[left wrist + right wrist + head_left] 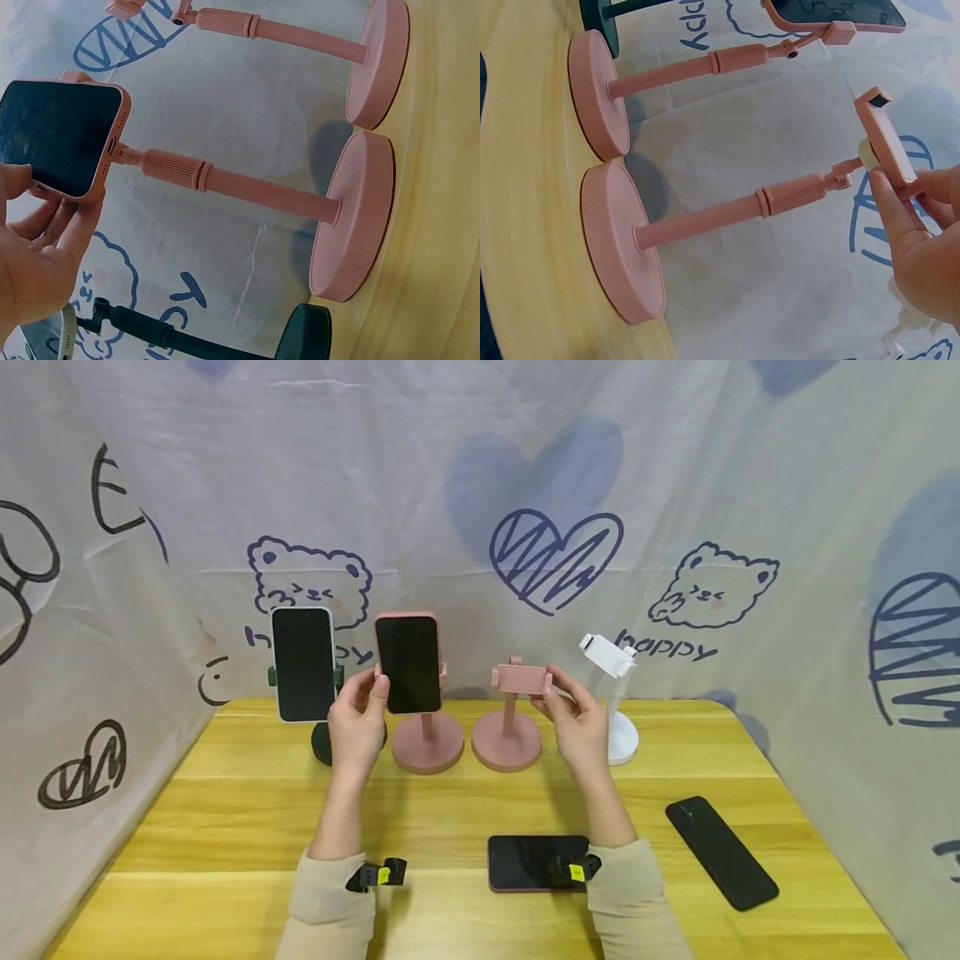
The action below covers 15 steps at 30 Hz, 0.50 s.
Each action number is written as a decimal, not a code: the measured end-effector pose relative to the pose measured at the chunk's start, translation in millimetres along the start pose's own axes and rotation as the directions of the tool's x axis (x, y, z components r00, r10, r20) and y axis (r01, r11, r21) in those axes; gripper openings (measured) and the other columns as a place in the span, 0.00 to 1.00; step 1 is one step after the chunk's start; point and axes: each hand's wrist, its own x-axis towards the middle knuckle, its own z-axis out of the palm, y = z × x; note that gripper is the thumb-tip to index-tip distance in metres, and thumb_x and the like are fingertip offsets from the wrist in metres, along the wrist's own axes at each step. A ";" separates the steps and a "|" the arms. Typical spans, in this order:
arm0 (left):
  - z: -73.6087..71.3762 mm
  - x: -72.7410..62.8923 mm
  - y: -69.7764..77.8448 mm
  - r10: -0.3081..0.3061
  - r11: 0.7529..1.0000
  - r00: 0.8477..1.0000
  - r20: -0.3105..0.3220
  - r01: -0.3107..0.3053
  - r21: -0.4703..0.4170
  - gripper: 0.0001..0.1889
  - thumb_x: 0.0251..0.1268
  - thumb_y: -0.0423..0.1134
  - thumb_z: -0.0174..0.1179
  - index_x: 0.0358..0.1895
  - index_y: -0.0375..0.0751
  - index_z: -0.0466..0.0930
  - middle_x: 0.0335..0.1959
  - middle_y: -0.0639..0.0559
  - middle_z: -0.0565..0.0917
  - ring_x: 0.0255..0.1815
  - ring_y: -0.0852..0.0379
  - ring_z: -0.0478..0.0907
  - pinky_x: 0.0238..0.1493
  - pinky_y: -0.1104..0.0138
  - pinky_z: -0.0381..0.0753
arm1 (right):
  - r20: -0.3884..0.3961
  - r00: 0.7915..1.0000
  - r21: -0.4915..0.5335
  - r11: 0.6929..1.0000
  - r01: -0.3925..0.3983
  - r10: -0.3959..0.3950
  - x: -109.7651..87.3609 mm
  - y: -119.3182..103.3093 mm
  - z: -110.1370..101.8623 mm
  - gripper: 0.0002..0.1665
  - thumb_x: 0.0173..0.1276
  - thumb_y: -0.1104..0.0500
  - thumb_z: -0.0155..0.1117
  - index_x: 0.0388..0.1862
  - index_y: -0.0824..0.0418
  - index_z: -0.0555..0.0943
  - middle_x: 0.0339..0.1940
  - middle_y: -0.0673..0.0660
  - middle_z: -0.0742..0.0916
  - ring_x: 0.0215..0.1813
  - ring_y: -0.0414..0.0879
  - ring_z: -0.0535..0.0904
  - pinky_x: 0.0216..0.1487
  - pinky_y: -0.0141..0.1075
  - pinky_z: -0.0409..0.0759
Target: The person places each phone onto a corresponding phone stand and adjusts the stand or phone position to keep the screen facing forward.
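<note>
A phone in a pink case (408, 664) stands upright in the clamp of a pink phone stand (428, 743). My left hand (357, 722) pinches the phone's left edge, thumb in front and fingers behind, as the left wrist view also shows. Beside it is a second pink phone stand (507, 743) whose clamp (522, 678) carries no phone. My right hand (579, 724) grips that clamp's right end between thumb and fingers; in the right wrist view the clamp (889, 142) is tilted on its joint.
At the left, a dark green stand (322, 743) holds a white-edged phone (303, 664). A white stand (622, 739) with no phone is behind my right hand. One phone (525, 862) lies face up near the front, partly under my right wrist; a black phone (722, 852) lies at the right.
</note>
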 end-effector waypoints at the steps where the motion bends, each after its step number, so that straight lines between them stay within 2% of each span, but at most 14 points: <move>1: 0.6 -1.0 1.0 0.028 1.000 1.000 -0.012 -0.028 0.004 0.21 0.81 0.43 0.58 0.67 0.32 0.77 0.63 0.38 0.82 0.64 0.46 0.81 0.67 0.54 0.79 | -0.001 1.000 0.000 1.000 -0.003 0.003 -0.3 -0.6 0.2 0.23 0.79 0.70 0.57 0.71 0.72 0.75 0.66 0.69 0.80 0.48 0.37 0.87 0.56 0.36 0.85; 3: 2.4 -3.0 3.7 0.109 0.994 0.993 -0.041 -0.108 0.021 0.22 0.81 0.40 0.58 0.69 0.31 0.75 0.64 0.37 0.80 0.65 0.46 0.80 0.67 0.54 0.79 | -0.001 1.000 0.002 1.000 -0.006 0.006 -0.5 -1.1 0.4 0.23 0.79 0.71 0.57 0.71 0.72 0.75 0.66 0.70 0.80 0.48 0.37 0.87 0.56 0.36 0.85; 4: 3.6 -4.0 5.3 0.161 0.987 0.985 -0.061 -0.159 0.034 0.22 0.80 0.39 0.58 0.70 0.31 0.74 0.64 0.38 0.79 0.65 0.46 0.80 0.67 0.55 0.79 | 0.000 1.000 0.003 1.000 -0.005 0.005 -0.4 -1.2 0.5 0.23 0.79 0.71 0.57 0.71 0.72 0.74 0.66 0.70 0.80 0.48 0.36 0.87 0.56 0.36 0.85; 6: 6.6 -6.3 8.6 0.281 0.959 0.953 -0.114 -0.273 0.083 0.23 0.79 0.38 0.59 0.70 0.29 0.73 0.65 0.37 0.76 0.67 0.46 0.78 0.68 0.56 0.78 | 0.001 1.000 0.005 1.000 -0.008 0.008 -0.5 -0.9 0.7 0.23 0.79 0.71 0.57 0.71 0.72 0.75 0.66 0.70 0.80 0.48 0.37 0.87 0.56 0.36 0.85; 8: 10.6 -8.8 13.2 0.404 0.913 0.896 -0.183 -0.383 0.143 0.23 0.77 0.37 0.58 0.69 0.29 0.74 0.66 0.36 0.74 0.68 0.45 0.74 0.71 0.56 0.75 | 0.004 1.000 0.011 1.000 -0.012 0.012 -0.5 -0.7 0.9 0.23 0.79 0.71 0.57 0.71 0.72 0.74 0.66 0.71 0.80 0.48 0.37 0.87 0.56 0.36 0.85; 11: 19.9 -13.1 21.7 0.547 0.837 0.784 -0.294 -0.511 0.195 0.22 0.72 0.35 0.57 0.66 0.29 0.77 0.66 0.36 0.74 0.68 0.42 0.71 0.72 0.55 0.72 | 0.005 1.000 0.015 1.000 -0.025 0.025 -0.8 -0.4 1.0 0.24 0.79 0.71 0.57 0.71 0.72 0.74 0.66 0.70 0.80 0.48 0.37 0.87 0.55 0.36 0.86; 12: 24.2 -14.8 25.3 0.578 0.815 0.751 -0.318 -0.546 0.192 0.22 0.70 0.34 0.57 0.65 0.30 0.78 0.65 0.36 0.74 0.68 0.41 0.71 0.71 0.55 0.72 | 0.005 1.000 0.018 0.999 -0.027 0.027 -0.6 -0.7 1.0 0.24 0.79 0.72 0.56 0.71 0.72 0.74 0.66 0.70 0.80 0.48 0.37 0.87 0.55 0.36 0.86; 13: 29.3 -16.3 28.8 0.604 0.795 0.724 -0.334 -0.579 0.181 0.22 0.68 0.33 0.57 0.63 0.30 0.79 0.65 0.36 0.75 0.67 0.40 0.71 0.71 0.55 0.71 | 0.005 1.000 0.022 0.999 -0.028 0.028 -0.3 -1.1 1.3 0.24 0.79 0.72 0.56 0.71 0.72 0.74 0.66 0.70 0.80 0.48 0.37 0.87 0.55 0.36 0.86; 14: 34.7 -18.1 32.3 0.624 0.777 0.705 -0.336 -0.607 0.167 0.21 0.67 0.32 0.57 0.63 0.30 0.79 0.64 0.36 0.76 0.66 0.39 0.72 0.70 0.54 0.72 | 0.005 1.000 0.026 0.999 -0.029 0.028 0.0 -1.5 1.5 0.24 0.79 0.72 0.57 0.71 0.72 0.74 0.65 0.70 0.80 0.48 0.37 0.87 0.55 0.36 0.86; 15: 40.5 -19.9 35.4 0.643 0.760 0.695 -0.323 -0.630 0.157 0.21 0.67 0.31 0.57 0.62 0.29 0.79 0.64 0.36 0.76 0.66 0.39 0.72 0.70 0.54 0.73 | 0.006 1.000 0.028 0.999 -0.027 0.027 0.6 -2.0 1.7 0.24 0.79 0.71 0.57 0.71 0.73 0.74 0.65 0.70 0.80 0.48 0.37 0.87 0.55 0.36 0.85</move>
